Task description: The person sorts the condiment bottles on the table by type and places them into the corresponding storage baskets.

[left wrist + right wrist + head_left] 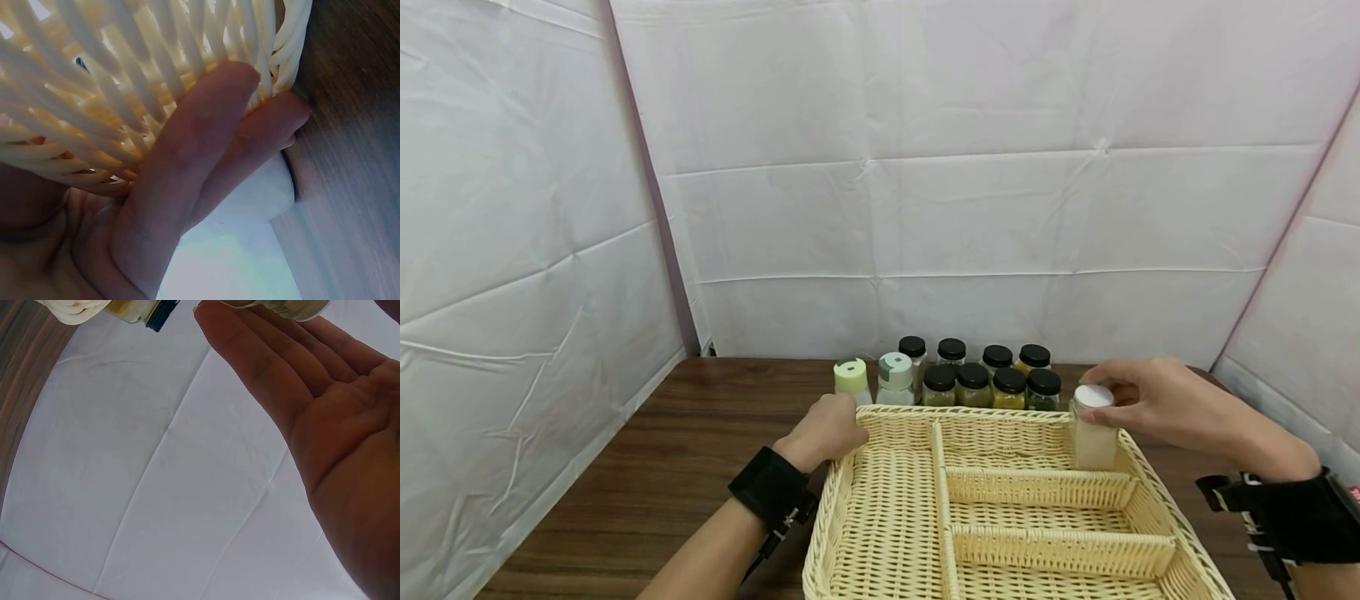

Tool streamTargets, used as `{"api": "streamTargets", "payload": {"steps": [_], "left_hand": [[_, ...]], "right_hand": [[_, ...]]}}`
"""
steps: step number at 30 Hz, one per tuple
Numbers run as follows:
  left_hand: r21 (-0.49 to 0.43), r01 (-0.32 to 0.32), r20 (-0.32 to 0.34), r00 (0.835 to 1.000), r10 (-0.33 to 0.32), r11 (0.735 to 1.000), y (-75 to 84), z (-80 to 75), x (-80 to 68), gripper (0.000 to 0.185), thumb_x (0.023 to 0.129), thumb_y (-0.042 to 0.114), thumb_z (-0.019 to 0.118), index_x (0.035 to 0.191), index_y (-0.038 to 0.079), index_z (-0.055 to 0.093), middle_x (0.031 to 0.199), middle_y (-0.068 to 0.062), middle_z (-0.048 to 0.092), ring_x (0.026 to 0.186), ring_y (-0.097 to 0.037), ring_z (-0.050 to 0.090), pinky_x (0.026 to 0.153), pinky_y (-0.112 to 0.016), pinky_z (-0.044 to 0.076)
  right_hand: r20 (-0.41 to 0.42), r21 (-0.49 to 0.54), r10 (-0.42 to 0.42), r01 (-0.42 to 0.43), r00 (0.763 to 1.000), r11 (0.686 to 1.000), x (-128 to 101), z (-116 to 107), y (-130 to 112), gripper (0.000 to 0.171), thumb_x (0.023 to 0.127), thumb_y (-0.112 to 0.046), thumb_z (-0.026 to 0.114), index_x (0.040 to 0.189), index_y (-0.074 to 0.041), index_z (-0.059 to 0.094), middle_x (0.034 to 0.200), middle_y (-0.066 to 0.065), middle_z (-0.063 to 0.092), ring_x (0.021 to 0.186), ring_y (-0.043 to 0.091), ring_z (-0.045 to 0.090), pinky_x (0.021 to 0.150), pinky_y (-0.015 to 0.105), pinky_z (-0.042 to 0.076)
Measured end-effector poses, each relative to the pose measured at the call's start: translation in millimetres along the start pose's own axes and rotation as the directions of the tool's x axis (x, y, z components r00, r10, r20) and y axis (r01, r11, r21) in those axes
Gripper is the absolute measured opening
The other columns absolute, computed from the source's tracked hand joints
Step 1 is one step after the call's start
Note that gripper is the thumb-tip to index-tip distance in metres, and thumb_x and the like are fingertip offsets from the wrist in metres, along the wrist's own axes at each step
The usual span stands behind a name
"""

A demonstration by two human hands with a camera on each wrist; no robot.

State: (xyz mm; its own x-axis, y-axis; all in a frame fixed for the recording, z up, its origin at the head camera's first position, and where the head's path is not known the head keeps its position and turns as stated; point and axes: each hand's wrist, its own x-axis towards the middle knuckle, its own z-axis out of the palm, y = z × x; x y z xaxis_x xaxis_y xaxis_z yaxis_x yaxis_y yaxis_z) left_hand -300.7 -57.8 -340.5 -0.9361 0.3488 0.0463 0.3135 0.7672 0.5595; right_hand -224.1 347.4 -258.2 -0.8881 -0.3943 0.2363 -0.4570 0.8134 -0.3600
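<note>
A divided wicker basket (942, 517) in pale yellow lies in front of me. My left hand (827, 429) grips its rim at the far left corner; in the left wrist view, fingers (194, 137) curl against the weave. With thumb and fingers, my right hand (1138, 400) holds a clear jar (1095, 442) with a white lid and pale contents near its top. That jar stands upright at the right end of the basket's back compartment; whether its base touches the bottom I cannot tell. In the right wrist view only an edge of the jar (300, 307) shows.
Behind the basket stand two rows of jars with black lids (973, 377). Left of them are a bottle with a yellow-green cap (851, 377) and one with a pale green cap (896, 372). Dark wooden table (700, 467) surrounds the basket, with white cloth walls (880, 217) beyond.
</note>
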Motion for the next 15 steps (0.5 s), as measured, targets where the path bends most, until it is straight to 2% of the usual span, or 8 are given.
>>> {"api": "streamTargets", "payload": {"steps": [7, 15], "left_hand": [[0.004, 0.004, -0.002, 1.000, -0.004, 1.000, 0.1, 0.7, 0.2, 0.044, 0.089, -0.005, 0.061, 0.057, 0.015, 0.038, 0.054, 0.004, 0.030, 0.044, -0.009, 0.034, 0.045, -0.022, 0.027], [-0.004, -0.002, -0.001, 1.000, 0.002, 1.000, 0.3, -0.2, -0.8, 0.044, 0.089, -0.005, 0.060, 0.058, 0.016, 0.038, 0.053, 0.004, 0.030, 0.043, -0.009, 0.033, 0.045, -0.022, 0.027]], "right_hand": [[0.027, -0.014, -0.003, 0.004, 1.000, 1.000, 1.2, 0.8, 2.1, 0.039, 0.094, -0.033, 0.083, 0.122, -0.007, 0.075, 0.099, -0.009, 0.073, 0.086, 0.003, 0.068, 0.073, 0.029, 0.055], [0.041, -0.044, 0.011, -0.009, 0.999, 0.999, 1.5, 0.5, 3.2, 0.044, 0.094, -0.033, 0.084, 0.124, -0.003, 0.073, 0.104, -0.007, 0.074, 0.089, 0.004, 0.069, 0.074, 0.030, 0.056]]}}
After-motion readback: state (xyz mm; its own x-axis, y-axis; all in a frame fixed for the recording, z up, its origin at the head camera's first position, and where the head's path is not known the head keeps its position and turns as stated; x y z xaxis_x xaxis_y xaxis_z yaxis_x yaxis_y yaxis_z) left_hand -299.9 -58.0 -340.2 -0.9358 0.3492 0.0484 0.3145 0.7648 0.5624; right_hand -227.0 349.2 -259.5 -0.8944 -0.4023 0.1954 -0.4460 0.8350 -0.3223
